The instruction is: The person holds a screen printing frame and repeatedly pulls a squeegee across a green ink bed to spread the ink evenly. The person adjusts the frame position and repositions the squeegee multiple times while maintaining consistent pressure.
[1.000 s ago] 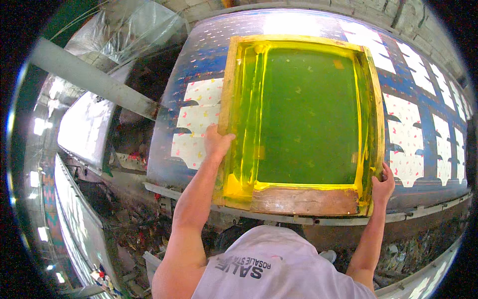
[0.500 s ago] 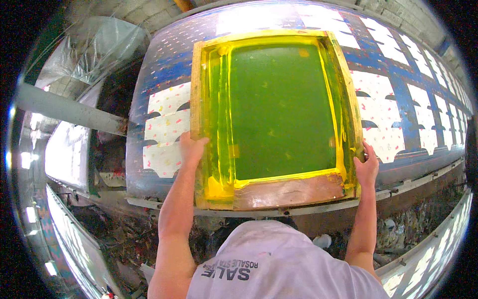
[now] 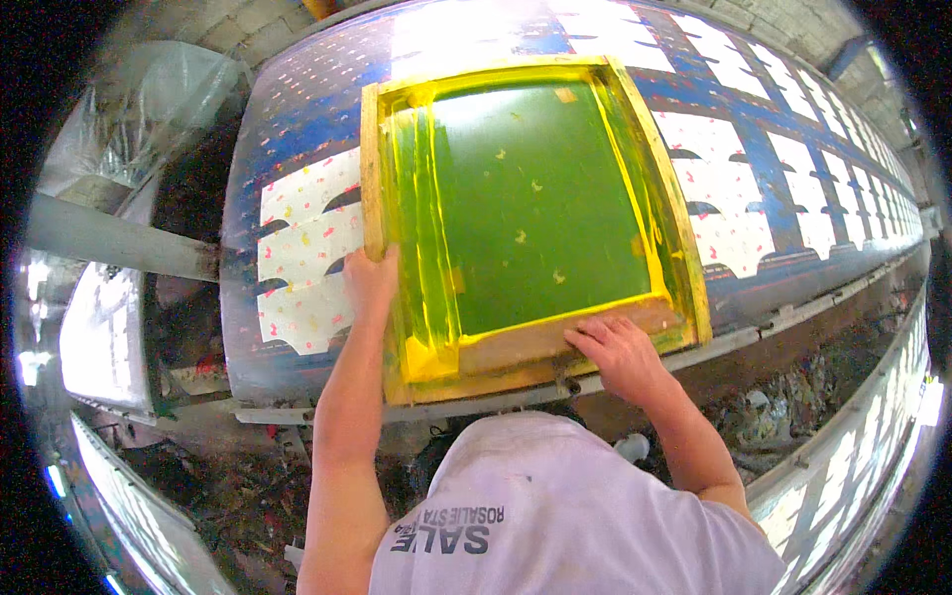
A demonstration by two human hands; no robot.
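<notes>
A screen-printing frame (image 3: 372, 169) of wood, edged with yellow ink, lies on the long printing table over the cloth there. Its green mesh (image 3: 540, 198) shows several small pale marks. My left hand (image 3: 371, 283) is closed on the frame's left side, near its front corner. Along the near inner end lies a brown wooden squeegee (image 3: 516, 345), with a line of yellow ink at its far edge. My right hand (image 3: 625, 359) grips the squeegee toward its right end, fingers bent over the wood. The squeegee's blade and the cloth beneath the frame are hidden.
White printed cloth pieces (image 3: 307, 263) lie left of the frame, and further cloth pieces (image 3: 719, 213) run in rows to the right. A metal rail (image 3: 793, 317) follows the table's near edge. A pale beam (image 3: 119, 238) and clear plastic sheeting (image 3: 174, 109) are at the left.
My right hand has left the frame's right side and moved left onto the squeegee. The left hand keeps its hold on the frame. The whole view has shifted and tilted slightly.
</notes>
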